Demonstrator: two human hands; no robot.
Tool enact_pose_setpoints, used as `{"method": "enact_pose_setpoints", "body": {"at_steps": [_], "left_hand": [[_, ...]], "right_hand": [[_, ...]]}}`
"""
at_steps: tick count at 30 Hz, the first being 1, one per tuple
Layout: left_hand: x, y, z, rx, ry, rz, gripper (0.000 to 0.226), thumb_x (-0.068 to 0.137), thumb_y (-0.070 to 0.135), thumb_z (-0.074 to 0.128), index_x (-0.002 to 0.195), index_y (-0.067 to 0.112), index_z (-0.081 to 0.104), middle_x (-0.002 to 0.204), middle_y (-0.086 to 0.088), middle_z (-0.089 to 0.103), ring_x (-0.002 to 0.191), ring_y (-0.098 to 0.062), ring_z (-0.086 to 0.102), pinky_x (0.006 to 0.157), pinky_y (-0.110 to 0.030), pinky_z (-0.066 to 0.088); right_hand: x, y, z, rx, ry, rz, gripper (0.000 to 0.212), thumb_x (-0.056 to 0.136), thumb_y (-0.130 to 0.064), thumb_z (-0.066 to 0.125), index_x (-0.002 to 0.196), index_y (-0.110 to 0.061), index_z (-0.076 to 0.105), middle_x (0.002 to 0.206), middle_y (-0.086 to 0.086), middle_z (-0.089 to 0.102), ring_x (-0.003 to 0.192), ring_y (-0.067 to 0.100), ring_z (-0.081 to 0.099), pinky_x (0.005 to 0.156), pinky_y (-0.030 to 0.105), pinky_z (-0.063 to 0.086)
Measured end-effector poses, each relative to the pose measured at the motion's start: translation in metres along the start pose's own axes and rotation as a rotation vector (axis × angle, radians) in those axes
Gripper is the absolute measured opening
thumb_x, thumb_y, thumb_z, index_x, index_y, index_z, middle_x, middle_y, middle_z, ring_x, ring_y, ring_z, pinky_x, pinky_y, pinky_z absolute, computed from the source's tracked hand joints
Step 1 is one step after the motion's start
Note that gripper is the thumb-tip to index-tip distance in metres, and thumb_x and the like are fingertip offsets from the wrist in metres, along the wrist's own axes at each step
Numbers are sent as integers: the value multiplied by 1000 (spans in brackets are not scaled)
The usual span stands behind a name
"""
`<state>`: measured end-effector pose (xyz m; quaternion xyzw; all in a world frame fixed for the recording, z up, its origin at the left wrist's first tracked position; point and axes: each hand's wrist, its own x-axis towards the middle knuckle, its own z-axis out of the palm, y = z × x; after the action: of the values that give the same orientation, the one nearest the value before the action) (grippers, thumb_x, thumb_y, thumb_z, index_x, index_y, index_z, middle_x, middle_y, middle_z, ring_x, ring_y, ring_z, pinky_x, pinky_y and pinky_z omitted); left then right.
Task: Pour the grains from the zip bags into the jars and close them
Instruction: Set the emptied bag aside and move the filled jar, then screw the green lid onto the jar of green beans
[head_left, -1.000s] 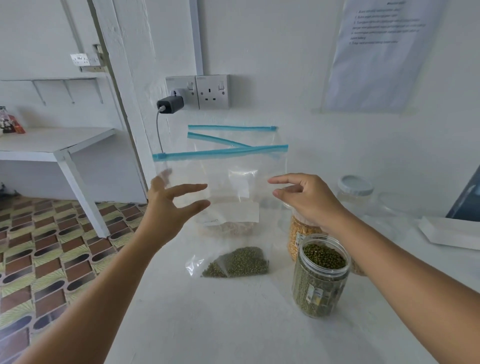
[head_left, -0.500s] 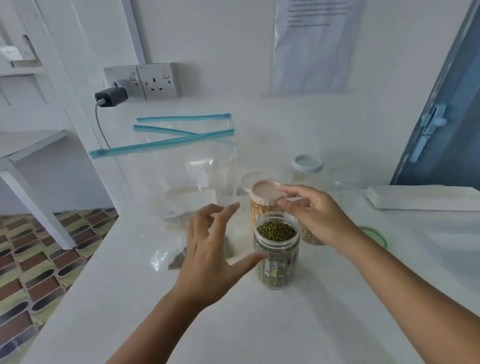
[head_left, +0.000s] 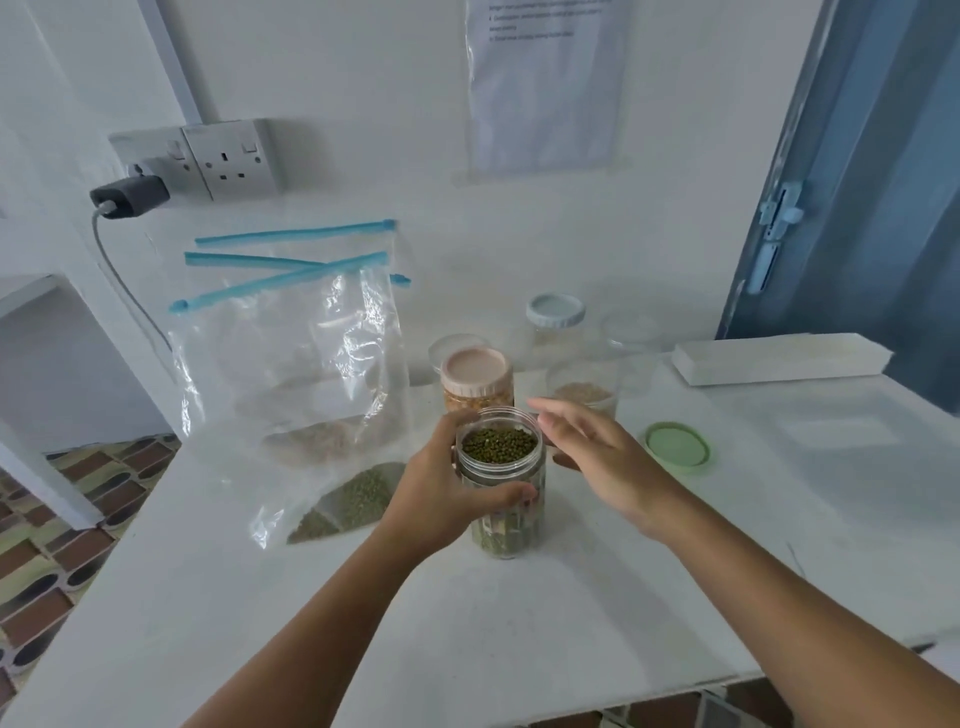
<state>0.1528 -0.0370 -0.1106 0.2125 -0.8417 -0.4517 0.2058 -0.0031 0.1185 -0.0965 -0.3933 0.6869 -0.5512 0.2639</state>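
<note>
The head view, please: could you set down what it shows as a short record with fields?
left hand: left hand grips the open jar of green beans
right hand: right hand open, fingers straight, just right of the jar
jar state: no lid, nearly full
green lid: green lid flat on the table, right of the hand
pink-lidded jar: pink-lidded jar closed, behind
zip bags: zip bags at left, some grains left

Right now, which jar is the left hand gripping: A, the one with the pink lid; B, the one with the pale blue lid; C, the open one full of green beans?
C: the left hand wraps the open jar of green beans, whose rim has no lid.
</note>
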Motion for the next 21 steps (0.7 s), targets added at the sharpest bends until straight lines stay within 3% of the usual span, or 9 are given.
{"method": "enact_pose_setpoints", "body": {"at_steps": [5,8,12,15,18,21], "left_hand": [[8,9,21,-13,-17,20,89,59,51,99,133,42,51,118,20,70,107,6,66,93,-22,54],[17,19,43,0,-35,34,92,60,54,97,135,42,47,119,22,67,107,11,62,92,-18,51],[29,34,73,-4,-65,66,96,59,59,96,139,43,44,123,23,65,112,7,62,98,-26,53],[38,45,90,-14,-97,92,91,60,57,96,134,47,44,120,26,65,108,13,61,96,-21,53],[45,50,102,-29,-124,105,94,59,57,97,137,46,46,123,21,67,111,7,63,99,-27,55],[50,51,108,-23,-130,108,95,58,59,96,138,46,46,124,21,67,112,5,63,99,-27,55]], "right_hand": [[-9,10,-20,-19,39,19,65,78,-91,53,133,-56,62,139,-29,61,132,-4,54,120,42,40],[-16,17,-40,-17,106,27,48,91,-76,54,131,-53,64,135,-28,64,131,-4,56,120,42,40],[-24,27,-70,-15,184,52,38,100,-60,55,134,-45,66,135,-25,65,131,-3,56,119,42,42],[-30,33,-88,-18,221,65,37,102,-56,54,135,-44,66,135,-24,66,130,-1,57,118,42,43],[-33,38,-103,-4,225,69,36,105,-53,51,136,-41,66,134,-22,66,131,0,57,118,42,44],[-32,44,-116,-17,224,63,48,100,-65,47,137,-40,64,135,-21,66,132,1,56,118,40,42]]}}
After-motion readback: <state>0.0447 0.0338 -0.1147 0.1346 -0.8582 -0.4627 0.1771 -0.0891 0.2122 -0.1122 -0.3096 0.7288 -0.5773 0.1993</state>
